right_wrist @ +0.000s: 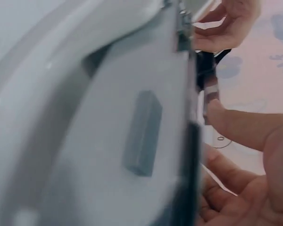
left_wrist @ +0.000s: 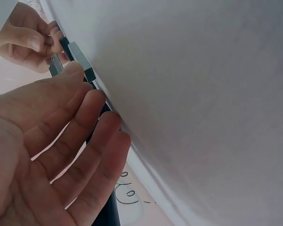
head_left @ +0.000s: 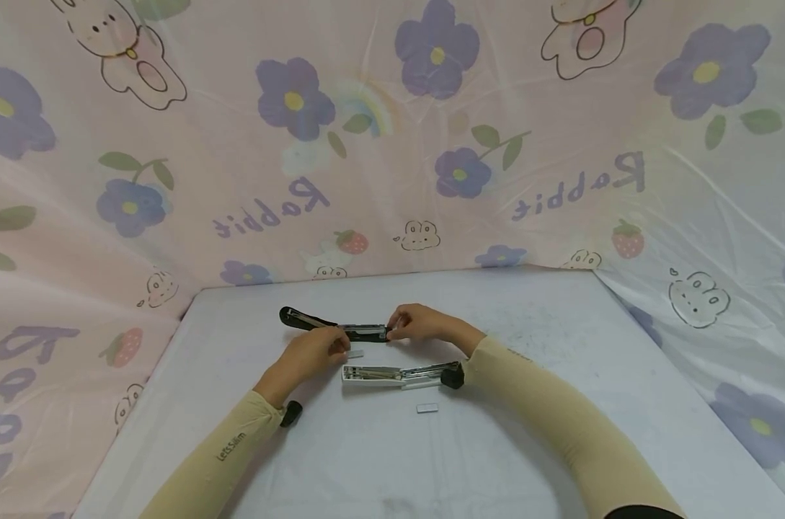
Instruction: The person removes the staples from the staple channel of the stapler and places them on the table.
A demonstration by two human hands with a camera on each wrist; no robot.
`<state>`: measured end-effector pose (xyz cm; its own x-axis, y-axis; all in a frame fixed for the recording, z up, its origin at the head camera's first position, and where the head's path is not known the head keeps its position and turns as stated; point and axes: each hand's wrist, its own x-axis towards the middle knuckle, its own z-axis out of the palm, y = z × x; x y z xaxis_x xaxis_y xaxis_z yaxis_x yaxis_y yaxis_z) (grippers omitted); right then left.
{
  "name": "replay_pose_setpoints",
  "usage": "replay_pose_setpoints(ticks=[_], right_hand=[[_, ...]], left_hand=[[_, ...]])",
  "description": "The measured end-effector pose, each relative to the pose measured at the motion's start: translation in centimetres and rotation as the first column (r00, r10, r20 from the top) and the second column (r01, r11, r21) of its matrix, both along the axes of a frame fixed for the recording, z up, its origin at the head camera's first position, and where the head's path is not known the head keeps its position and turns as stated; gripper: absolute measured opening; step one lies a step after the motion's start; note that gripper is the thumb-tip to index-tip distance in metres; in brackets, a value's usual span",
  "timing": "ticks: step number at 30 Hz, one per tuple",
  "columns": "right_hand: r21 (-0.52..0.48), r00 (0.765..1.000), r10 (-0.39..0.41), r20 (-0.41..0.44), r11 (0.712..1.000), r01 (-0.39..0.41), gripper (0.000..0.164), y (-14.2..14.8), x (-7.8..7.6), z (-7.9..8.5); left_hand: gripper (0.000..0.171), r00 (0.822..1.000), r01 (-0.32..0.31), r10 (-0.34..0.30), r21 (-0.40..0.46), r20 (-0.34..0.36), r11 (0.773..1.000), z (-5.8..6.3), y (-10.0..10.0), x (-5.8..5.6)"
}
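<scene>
An opened black stapler (head_left: 362, 331) lies across the table with its top folded back to the left. My right hand (head_left: 421, 322) grips its right end between thumb and fingers. My left hand (head_left: 317, 347) is low in front of the stapler's middle. A short staple strip (head_left: 356, 354) lies right at its fingertips; in the left wrist view the thumb overlaps this strip (left_wrist: 81, 57), while the fingers (left_wrist: 99, 136) are loosely bent. Nearer to me, an opened white stapler (head_left: 373, 375) lies below my right wrist, its right part partly covered by the black wrist camera.
A second staple strip (head_left: 427, 408) lies in front of the white stapler; the right wrist view shows this strip (right_wrist: 144, 134) close up. The white table (head_left: 301, 461) ends at a patterned cloth (head_left: 379, 180) hanging behind it and at both sides.
</scene>
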<state>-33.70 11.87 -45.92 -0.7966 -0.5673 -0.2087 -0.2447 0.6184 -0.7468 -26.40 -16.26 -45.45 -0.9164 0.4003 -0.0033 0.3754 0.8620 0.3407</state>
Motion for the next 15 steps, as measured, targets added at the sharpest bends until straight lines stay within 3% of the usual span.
replay_pose_setpoints(ticks=[8,12,15], right_hand=[[-0.081,0.998,-0.029,0.054,0.996,0.033,0.049,2.5,1.5,1.2],[-0.125,1.000,-0.023,-0.018,0.992,0.021,0.052,4.1,3.0,1.8],[-0.139,0.991,-0.024,-0.129,0.990,0.006,0.050,5.5,4.3,1.9]], left_hand=[[0.020,0.997,0.066,-0.067,0.025,0.028,0.998,0.4,-0.6,0.4],[0.020,0.996,0.086,-0.086,0.040,0.011,0.995,0.4,-1.1,0.7],[0.022,0.998,0.068,-0.067,0.055,-0.017,0.996,0.6,-1.7,1.1]])
